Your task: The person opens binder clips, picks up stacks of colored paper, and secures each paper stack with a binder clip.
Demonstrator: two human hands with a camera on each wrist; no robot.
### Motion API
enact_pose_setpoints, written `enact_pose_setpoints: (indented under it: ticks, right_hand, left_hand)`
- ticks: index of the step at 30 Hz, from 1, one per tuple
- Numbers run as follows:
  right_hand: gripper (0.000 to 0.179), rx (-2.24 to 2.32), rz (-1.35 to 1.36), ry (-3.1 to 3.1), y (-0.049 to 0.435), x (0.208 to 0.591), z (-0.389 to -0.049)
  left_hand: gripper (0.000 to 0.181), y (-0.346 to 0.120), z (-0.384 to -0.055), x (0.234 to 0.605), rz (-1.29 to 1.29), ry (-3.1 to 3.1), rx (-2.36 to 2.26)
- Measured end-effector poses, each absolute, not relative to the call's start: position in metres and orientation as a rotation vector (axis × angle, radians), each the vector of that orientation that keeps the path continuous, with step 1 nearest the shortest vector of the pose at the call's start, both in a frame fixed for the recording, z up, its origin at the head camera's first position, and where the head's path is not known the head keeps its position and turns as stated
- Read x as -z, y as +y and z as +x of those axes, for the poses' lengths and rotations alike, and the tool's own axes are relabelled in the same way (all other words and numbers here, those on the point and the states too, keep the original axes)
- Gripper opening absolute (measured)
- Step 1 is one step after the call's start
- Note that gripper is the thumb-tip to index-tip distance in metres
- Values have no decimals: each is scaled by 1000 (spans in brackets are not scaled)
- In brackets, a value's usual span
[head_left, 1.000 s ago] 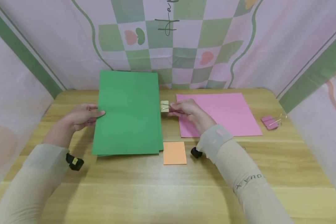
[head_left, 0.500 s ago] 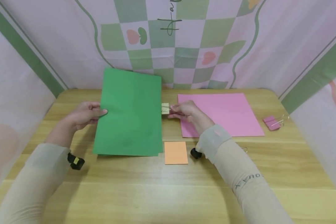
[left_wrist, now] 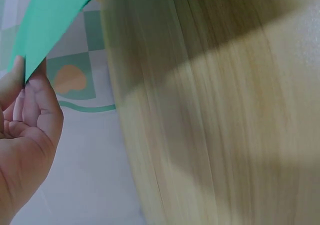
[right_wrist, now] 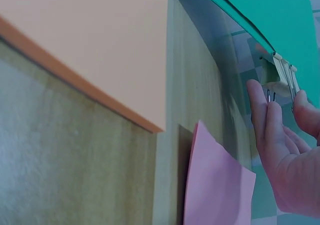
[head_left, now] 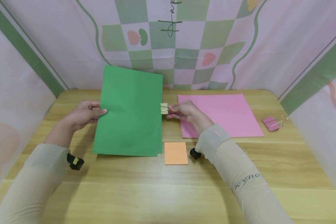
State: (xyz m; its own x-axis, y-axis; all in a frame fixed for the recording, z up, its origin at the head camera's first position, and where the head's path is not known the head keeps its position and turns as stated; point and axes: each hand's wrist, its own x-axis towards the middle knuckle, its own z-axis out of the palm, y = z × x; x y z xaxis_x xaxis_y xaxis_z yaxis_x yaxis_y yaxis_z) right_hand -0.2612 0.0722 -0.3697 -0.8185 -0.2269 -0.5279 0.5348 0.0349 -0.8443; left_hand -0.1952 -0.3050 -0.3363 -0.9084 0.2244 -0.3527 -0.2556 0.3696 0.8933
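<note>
Pinching the left edge of the large green rectangular sheets of paper or thin card [head_left: 128, 112], your left hand [head_left: 85, 115] has its thumb on top and its fingers underneath, with the stack raised and tilted over the pale wood-grain table [head_left: 168, 196]; your right hand [head_left: 186, 112] pinches the wire arms of a small pale-yellow binder clip [head_left: 164, 108] between thumb and fingers, its mouth at the sheets' right edge and seemingly overlapping it; how deep it reaches, you cannot tell from these views. Expect the sheets to be light and floppy, likely to bow between two supports and easy to crease if you squeeze hard; their lower right corners show uneven, so the layers probably slide over each other, and a flat pinch through every layer at the middle of the left edge should serve you best. Treat the clip as small, stiff and springy, not fragile; take it by the ends of the wire arms, where leverage should be greatest, and mind that the smooth wire could slip. Note the square orange paper pad [head_left: 175, 153] near the stack's lower right corner, the flat pink rectangular sheet [head_left: 226, 115] below your right hand and stretching to its right, and the pink binder clip [head_left: 271, 123] beyond that.
</note>
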Motion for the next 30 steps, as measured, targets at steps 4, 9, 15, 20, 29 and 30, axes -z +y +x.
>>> enact_pose_setpoints:
  ticks: [4,9,15,20,29,30]
  right_hand:
    - [39,1850,294,1753,71,369,-261]
    - [39,1843,275,1744,69,365,-261]
    - [39,1831,255,1749,67,362,-260]
    - [37,1822,239,1752,66,362,-260]
    - [40,1741,140,1730,67,360,-258]
    - [40,1735,136,1725,67,360,-257]
  left_hand:
    - [41,-305,-195,336,-14,2221,-1581]
    - [18,-304,-196,335,-9,2215,-1604]
    - [12,-303,-195,334,-11,2188,-1642]
    - [12,-303,-196,334,-8,2171,-1666]
    - [15,-307,-196,340,-38,2180,-1654]
    - [15,-307,-196,341,-43,2177,-1652]
